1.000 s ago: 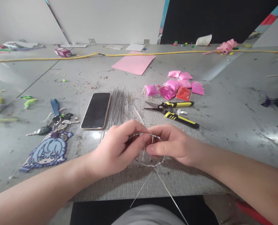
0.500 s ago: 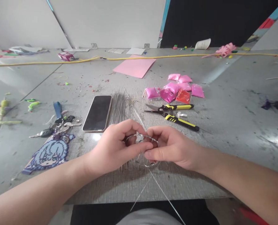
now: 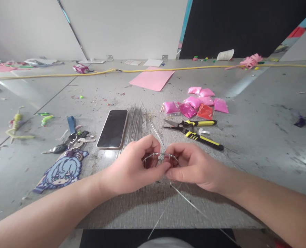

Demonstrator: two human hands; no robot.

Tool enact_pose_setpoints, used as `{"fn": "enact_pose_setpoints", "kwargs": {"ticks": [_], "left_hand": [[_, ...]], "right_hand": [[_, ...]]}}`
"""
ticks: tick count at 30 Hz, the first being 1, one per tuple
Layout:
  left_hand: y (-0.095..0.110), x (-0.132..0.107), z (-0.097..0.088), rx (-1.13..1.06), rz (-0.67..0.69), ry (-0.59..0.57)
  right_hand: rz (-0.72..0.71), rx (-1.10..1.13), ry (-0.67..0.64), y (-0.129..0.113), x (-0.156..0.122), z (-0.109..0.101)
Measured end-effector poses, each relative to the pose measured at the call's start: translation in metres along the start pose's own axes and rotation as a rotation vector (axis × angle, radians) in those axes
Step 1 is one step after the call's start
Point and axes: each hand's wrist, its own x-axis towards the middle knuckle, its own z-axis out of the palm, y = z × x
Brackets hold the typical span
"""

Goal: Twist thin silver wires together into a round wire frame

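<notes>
Between my two hands is a small rounded frame of twisted silvery wire [image 3: 151, 155], partly hidden by my fingers. My left hand [image 3: 140, 168] pinches it from the left, thumb toward the middle. From the right, my right hand [image 3: 189, 165] closes on the same frame, its thumb and fingertips almost meeting the left thumb. Long loose wire ends [image 3: 189, 202] stick out from the frame toward the table's front edge. Just beyond my hands lie a bundle of straight thin wires [image 3: 134, 125] and yellow-and-black pruning shears [image 3: 203, 139] with their blades apart.
A phone [image 3: 112, 129] lies left of the wire bundle. Keys [image 3: 77, 141] with a pixel-patterned charm [image 3: 62, 170] are farther left. Pink and red packets [image 3: 193, 102] sit behind the shears. Pink paper [image 3: 153, 79] and a yellow cord [image 3: 142, 70] lie farther back.
The view has shifted, so the table things appear slightly lower and to the right. The wire frame has tilted in my hands, and its long ends point more to the right.
</notes>
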Motion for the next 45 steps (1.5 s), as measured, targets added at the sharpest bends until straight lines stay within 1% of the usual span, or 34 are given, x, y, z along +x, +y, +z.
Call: {"fn": "enact_pose_setpoints", "kwargs": {"ticks": [5, 8, 10, 12, 14, 16, 19, 21, 23, 26, 29, 32, 34, 36, 37, 39, 41, 43, 44, 45], "left_hand": [[0.0, 0.0, -0.001, -0.003, 0.012, 0.047], [0.0, 0.0, -0.001, -0.01, 0.017, 0.063], [-0.001, 0.001, -0.001, -0.061, -0.015, 0.043], [-0.001, 0.001, -0.002, -0.177, -0.077, 0.0], [-0.002, 0.001, -0.002, -0.304, -0.132, -0.045], [-0.002, 0.002, -0.002, -0.392, -0.159, -0.073], [-0.003, 0.002, -0.001, -0.443, -0.167, -0.092], [-0.003, 0.002, 0.0, -0.471, -0.165, -0.106], [-0.004, 0.002, 0.001, -0.506, -0.154, -0.117], [-0.005, 0.002, 0.001, -0.505, -0.136, -0.113], [-0.006, 0.003, 0.0, -0.497, -0.145, -0.135], [-0.008, 0.005, -0.001, -0.56, -0.169, -0.201], [-0.008, 0.005, 0.0, -0.626, -0.166, -0.263], [-0.008, 0.005, 0.001, -0.641, -0.16, -0.312], [-0.007, 0.005, 0.001, -0.618, -0.163, -0.321], [-0.006, 0.007, -0.003, -0.495, -0.158, -0.302], [-0.006, 0.011, -0.013, -0.273, -0.104, -0.235], [-0.01, 0.018, -0.03, 0.095, 0.002, -0.096], [-0.013, 0.022, -0.039, 0.313, 0.026, 0.014], [-0.018, 0.027, -0.049, 0.507, 0.002, 0.137]], "right_hand": [[-0.029, -0.038, -0.03, 0.0, 0.0, -0.003], [-0.04, 0.03, -0.041, -0.002, 0.002, -0.006], [-0.043, 0.122, -0.085, -0.003, 0.003, -0.009], [-0.054, 0.19, -0.147, -0.003, 0.004, -0.011], [-0.084, 0.19, -0.188, -0.003, 0.005, -0.012], [-0.119, 0.135, -0.19, -0.003, 0.004, -0.011], [-0.158, 0.038, -0.136, -0.001, 0.004, -0.009], [-0.175, 0.027, -0.127, 0.001, 0.006, -0.01], [-0.182, 0.052, -0.154, 0.003, 0.007, -0.013], [-0.156, 0.096, -0.21, 0.006, 0.009, -0.017], [-0.129, 0.133, -0.222, 0.006, 0.01, -0.018], [-0.107, 0.152, -0.224, 0.005, 0.01, -0.017], [-0.07, 0.169, -0.259, 0.002, 0.008, -0.015], [-0.025, 0.195, -0.287, 0.0, 0.006, -0.014], [-0.009, 0.203, -0.287, -0.001, 0.005, -0.014], [-0.002, 0.185, -0.274, -0.003, 0.004, -0.014], [-0.03, 0.156, -0.264, -0.003, 0.004, -0.014], [-0.06, 0.154, -0.243, -0.002, 0.004, -0.014], [-0.066, 0.154, -0.227, -0.002, 0.005, -0.014], [-0.066, 0.15, -0.21, -0.002, 0.005, -0.014]]}}
